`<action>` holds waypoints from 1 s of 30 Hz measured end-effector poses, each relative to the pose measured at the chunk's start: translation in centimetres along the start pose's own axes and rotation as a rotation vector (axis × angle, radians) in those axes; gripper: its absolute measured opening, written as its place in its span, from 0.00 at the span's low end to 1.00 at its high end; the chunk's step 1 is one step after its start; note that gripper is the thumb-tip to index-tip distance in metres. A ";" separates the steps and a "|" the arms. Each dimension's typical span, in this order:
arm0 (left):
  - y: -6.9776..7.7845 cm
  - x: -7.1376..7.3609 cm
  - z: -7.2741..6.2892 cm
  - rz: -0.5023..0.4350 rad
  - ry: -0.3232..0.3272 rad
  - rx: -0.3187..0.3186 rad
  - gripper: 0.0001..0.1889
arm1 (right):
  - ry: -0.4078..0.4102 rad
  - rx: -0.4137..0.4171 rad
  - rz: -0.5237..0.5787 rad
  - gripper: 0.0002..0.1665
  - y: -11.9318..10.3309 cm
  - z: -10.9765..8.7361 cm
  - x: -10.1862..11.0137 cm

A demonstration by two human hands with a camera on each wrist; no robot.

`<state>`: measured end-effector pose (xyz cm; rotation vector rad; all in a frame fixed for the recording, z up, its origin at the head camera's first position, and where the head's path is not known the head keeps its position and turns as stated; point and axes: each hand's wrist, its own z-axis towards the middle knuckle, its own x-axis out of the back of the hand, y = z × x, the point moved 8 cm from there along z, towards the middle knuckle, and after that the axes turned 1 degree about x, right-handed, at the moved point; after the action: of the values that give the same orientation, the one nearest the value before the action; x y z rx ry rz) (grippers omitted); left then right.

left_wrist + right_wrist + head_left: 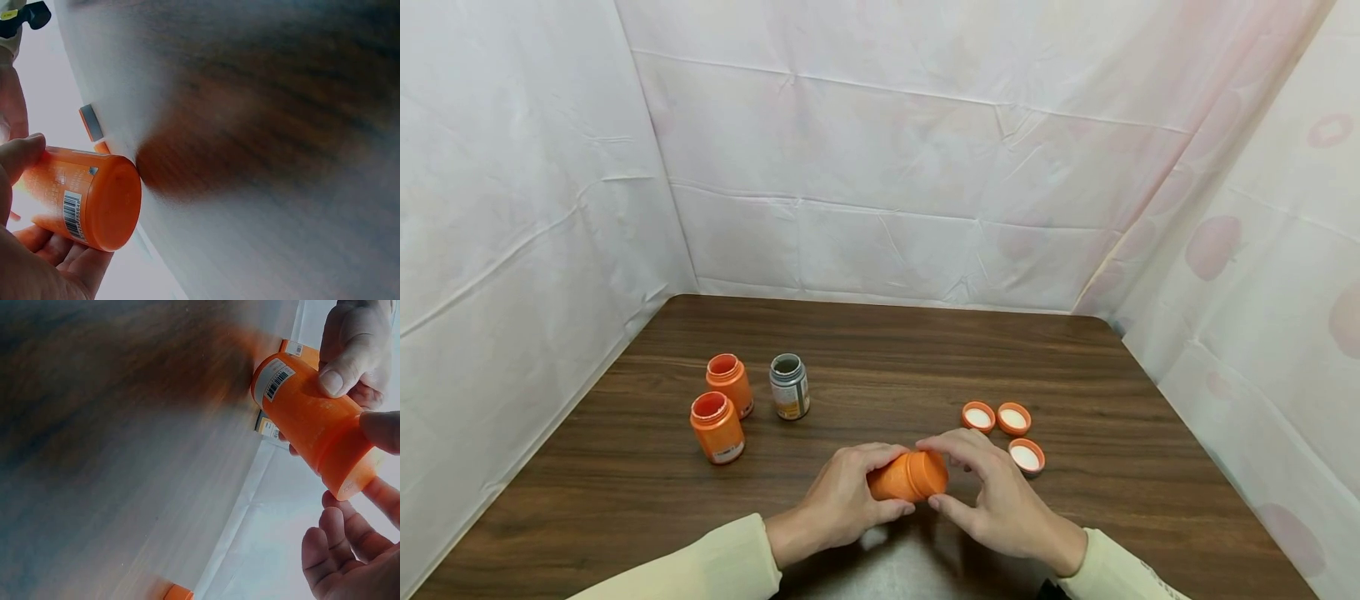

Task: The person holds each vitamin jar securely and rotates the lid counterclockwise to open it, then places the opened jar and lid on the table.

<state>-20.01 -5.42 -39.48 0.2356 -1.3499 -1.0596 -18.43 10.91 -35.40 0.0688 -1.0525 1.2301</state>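
Observation:
My left hand [842,487] grips an orange plastic jar [891,478] around its body, thumb at the near side. The jar is tipped on its side, its base to the left; a barcode label shows near the base in both wrist views. An orange screw lid [931,473] sits on its right end. Thumb and index finger of my right hand [1000,496] pinch the lid's edge, while the other fingers are clear of it in the right wrist view. What the jar contains is hidden.
Two lidless orange jars [718,433] stand at the left, beside a lidless grey jar [790,393]. Three upturned lids with white liners [1013,418] lie just beyond my right hand; the nearest has a grey outside. White sheets [880,167] hang around the dark wooden table [880,333].

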 end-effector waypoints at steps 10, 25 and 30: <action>0.1 0.1 -0.1 0.005 0.009 0.001 0.30 | -0.024 0.062 0.044 0.42 -0.3 0.1 -0.2; 0.1 0.1 0.0 -0.015 0.010 0.001 0.27 | 0.025 -0.030 0.028 0.38 0.2 0.1 0.2; 0.0 0.0 0.1 -0.026 0.004 0.015 0.27 | 0.063 -0.087 -0.041 0.31 0.6 0.0 0.4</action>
<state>-20.08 -5.41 -39.47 0.2664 -1.3544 -1.0703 -18.94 11.49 -35.43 -0.0150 -1.0431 1.1409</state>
